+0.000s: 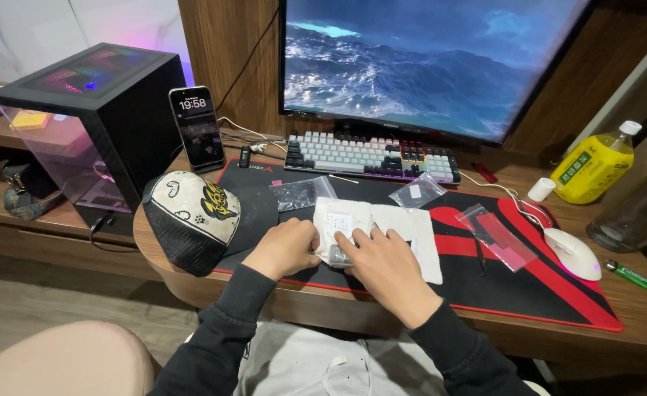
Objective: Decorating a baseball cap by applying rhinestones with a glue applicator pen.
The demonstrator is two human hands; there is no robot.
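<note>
Both my hands rest on a white cloth spread on a black and red desk mat. My left hand is curled, its fingers pinching the cloth's left edge. My right hand lies flat beside it and covers a small grey object, which its fingers hold. What that object is I cannot tell, since the hand hides most of it. A small clear bag with dark bits lies just beyond my left hand.
A patterned cap sits left of my hands. Behind are a keyboard, a monitor, a propped phone and a computer case. Right: clear bags, white mouse, green lighter, yellow bottle.
</note>
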